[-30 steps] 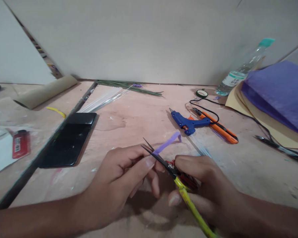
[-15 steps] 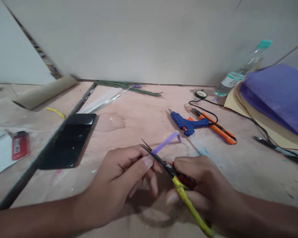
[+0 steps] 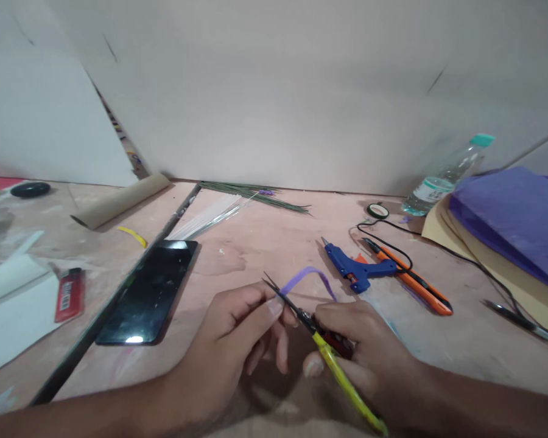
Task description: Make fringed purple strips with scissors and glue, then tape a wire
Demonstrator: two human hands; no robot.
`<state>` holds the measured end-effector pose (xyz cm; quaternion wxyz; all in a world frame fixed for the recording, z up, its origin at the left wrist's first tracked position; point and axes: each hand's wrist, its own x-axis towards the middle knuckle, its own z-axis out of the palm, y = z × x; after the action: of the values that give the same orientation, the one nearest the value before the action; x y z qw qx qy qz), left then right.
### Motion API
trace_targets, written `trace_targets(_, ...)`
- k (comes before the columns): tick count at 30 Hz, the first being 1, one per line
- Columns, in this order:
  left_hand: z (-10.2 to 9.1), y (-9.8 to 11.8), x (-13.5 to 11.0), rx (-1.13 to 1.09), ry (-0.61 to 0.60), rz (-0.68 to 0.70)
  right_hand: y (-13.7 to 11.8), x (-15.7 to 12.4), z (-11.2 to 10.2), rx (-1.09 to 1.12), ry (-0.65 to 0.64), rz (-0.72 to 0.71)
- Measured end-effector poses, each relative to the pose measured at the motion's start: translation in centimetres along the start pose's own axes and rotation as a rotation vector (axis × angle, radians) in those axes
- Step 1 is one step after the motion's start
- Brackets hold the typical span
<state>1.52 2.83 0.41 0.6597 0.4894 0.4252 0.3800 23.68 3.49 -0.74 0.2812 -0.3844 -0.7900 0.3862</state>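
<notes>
Between thumb and fingers, my left hand [image 3: 242, 334] pinches the end of a thin purple strip [image 3: 307, 271], whose free part arches up and bends down to the right. My right hand [image 3: 360, 347] grips a pair of scissors [image 3: 331, 359] with dark blades and a yellow handle; a red part shows behind the fingers. The blades point up and left, slightly parted, and cross the strip right beside my left fingertips. Whatever part of the strip lies inside the left fingers is hidden.
A blue glue gun [image 3: 358, 264] and an orange cutter [image 3: 411, 280] lie to the right, near purple sheets [image 3: 511, 213] and a water bottle [image 3: 442, 182]. Leftward are a phone [image 3: 150, 292], a red lighter [image 3: 70, 295] and a cardboard tube [image 3: 121, 201]. Green wires [image 3: 256, 194] lie along the wall.
The view has tilted up, so the table things sit lower in the picture. The strip's free end now curves further down to the right. Both hands keep their holds.
</notes>
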Motion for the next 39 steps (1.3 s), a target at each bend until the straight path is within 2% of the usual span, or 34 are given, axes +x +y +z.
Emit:
trace_targets(3,-0.2,0.0,0.3,0.005,0.009,-0.006,0.4,0.6,-0.1,0.010,0.010,-0.003)
trace_targets(12,-0.5,0.1,0.4,0.026,0.046,-0.013,0.7,0.8,0.0,0.002,-0.077,0.072)
trace_targets(17,-0.5,-0.1,0.1,0.059,0.038,-0.003,0.8,0.7,0.1,-0.021,-0.060,0.070)
trace_targets(19,-0.6,0.1,0.1,0.098,0.062,0.044,0.5,0.8,-0.3,-0.048,-0.057,0.080)
trace_targets(22,-0.9,0.9,0.3,0.226,0.167,0.178,-0.5,1.0,-1.8,-0.169,-0.070,0.078)
trace_targets(24,-1.3,1.6,0.5,0.358,0.247,0.257,-1.4,0.8,-3.5,-0.279,-0.070,-0.001)
trace_targets(26,-1.8,2.1,0.7,0.487,0.301,0.312,-2.2,0.5,-5.3,-0.343,-0.053,-0.164)
trace_targets(28,-2.1,2.2,0.8,0.571,0.326,0.352,-2.8,0.3,-6.9,-0.413,-0.042,-0.313)
trace_targets(31,-2.4,1.8,0.8,0.643,0.319,0.392,-3.0,0.5,-8.6,-0.537,-0.016,-0.414)
trace_targets(34,-2.5,1.4,0.7,0.738,0.248,0.513,-2.5,1.0,-9.3,-0.659,-0.007,-0.449)
trace_targets(37,-2.4,1.7,0.6,0.826,0.119,0.691,-1.6,1.2,-9.4,-0.741,-0.009,-0.495)
trace_targets(39,-2.3,2.0,0.4,0.851,0.048,0.760,-1.2,1.2,-9.1,-0.749,-0.014,-0.530)
